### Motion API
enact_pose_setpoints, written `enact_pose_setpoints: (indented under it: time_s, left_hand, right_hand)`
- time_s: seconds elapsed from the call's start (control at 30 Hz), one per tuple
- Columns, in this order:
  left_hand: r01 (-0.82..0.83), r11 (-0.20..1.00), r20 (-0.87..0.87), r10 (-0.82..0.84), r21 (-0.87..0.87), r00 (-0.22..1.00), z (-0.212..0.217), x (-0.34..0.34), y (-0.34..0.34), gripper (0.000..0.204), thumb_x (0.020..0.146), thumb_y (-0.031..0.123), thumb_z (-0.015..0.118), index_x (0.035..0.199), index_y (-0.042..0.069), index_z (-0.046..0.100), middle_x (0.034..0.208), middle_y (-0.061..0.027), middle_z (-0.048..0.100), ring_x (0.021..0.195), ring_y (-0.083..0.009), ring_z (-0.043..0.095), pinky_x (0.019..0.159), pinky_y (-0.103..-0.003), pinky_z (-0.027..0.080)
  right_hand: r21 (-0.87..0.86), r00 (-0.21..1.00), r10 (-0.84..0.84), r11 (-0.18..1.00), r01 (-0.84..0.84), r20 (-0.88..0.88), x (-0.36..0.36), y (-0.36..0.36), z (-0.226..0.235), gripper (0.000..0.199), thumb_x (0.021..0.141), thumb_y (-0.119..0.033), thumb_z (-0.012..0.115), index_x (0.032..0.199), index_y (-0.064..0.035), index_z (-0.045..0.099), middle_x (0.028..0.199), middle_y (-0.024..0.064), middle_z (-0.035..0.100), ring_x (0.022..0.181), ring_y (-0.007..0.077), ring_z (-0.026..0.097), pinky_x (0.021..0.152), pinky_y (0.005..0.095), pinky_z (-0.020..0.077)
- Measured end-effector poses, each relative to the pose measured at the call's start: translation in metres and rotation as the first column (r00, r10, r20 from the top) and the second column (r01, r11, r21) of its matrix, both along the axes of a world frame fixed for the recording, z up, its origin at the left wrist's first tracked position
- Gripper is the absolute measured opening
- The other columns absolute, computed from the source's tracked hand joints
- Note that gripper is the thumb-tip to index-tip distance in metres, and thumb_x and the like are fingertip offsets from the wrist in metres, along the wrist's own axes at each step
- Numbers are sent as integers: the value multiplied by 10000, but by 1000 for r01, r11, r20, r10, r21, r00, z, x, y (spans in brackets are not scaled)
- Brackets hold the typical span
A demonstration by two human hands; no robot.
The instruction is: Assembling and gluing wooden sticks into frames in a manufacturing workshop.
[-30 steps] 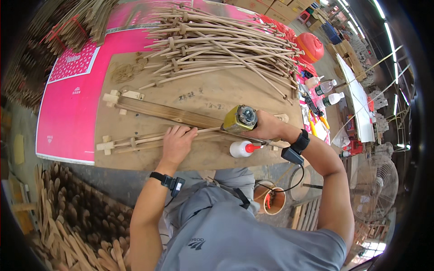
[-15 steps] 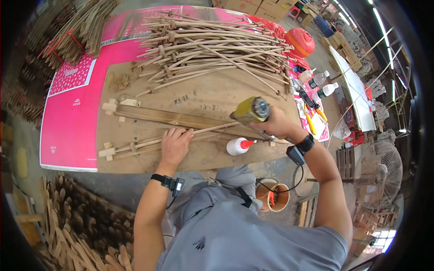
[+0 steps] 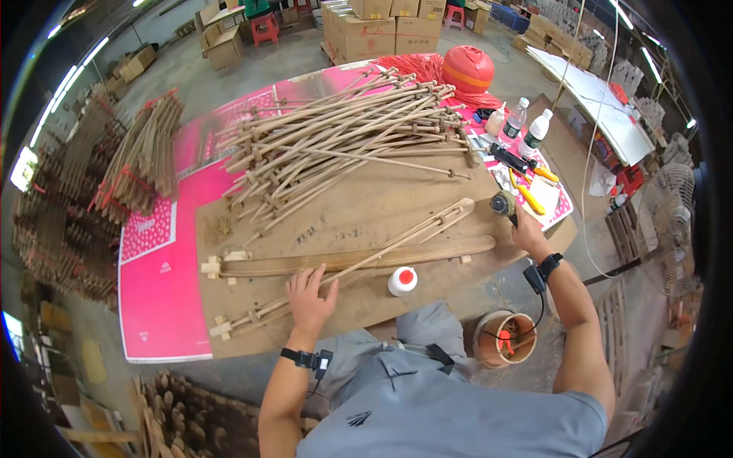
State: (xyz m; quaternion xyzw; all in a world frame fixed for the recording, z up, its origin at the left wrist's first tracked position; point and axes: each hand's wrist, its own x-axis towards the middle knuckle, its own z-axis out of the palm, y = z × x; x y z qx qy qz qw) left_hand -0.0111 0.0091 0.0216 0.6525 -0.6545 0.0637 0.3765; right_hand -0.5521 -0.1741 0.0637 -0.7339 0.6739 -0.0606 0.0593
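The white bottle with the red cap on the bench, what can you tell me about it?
The white bottle is small and squat, plastic by the look of it, with a red cap on top. It seems to stand upright on the brown board near the front edge. It sits just in front of a long wooden slat, between the left hand, which rests on wooden sticks, and the right hand, which grips a tool. Neither hand touches it.

I wear a grey short-sleeved shirt with a small dark chest emblem, grey trousers, and a black strap with a small device on each wrist, the right one trailing a cable.
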Motion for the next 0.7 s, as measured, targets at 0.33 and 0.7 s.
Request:
enact_pose_setpoints:
  time_s: [0.33, 0.7]
  left_hand:
    - [72, 996, 87, -68, -45, 994, 75, 21, -84, 190, 861, 174, 772, 1030, 88, 756, 979, -77, 673, 977, -290, 630, 878, -412, 487]
    - [-60, 990, 323, 100, -131, 941, 110, 27, -204, 287, 881, 183, 734, 1156, 104, 715, 1125, -98, 653, 1114, -312, 594, 956, -464, 462]
  right_hand:
    - [-105, 987, -148, 983, 153, 56, 15, 9, -39, 780, 786, 74, 630, 1525, 8, 390, 1283, 254, 596, 1196, 416, 585, 1008, 482, 486]
    - [-446, 804, 462, 850, -281, 373, 113, 104, -40, 502, 733, 2, 695, 1229, -46, 637, 1258, 179, 625, 1157, 386, 590, 1004, 474, 487]
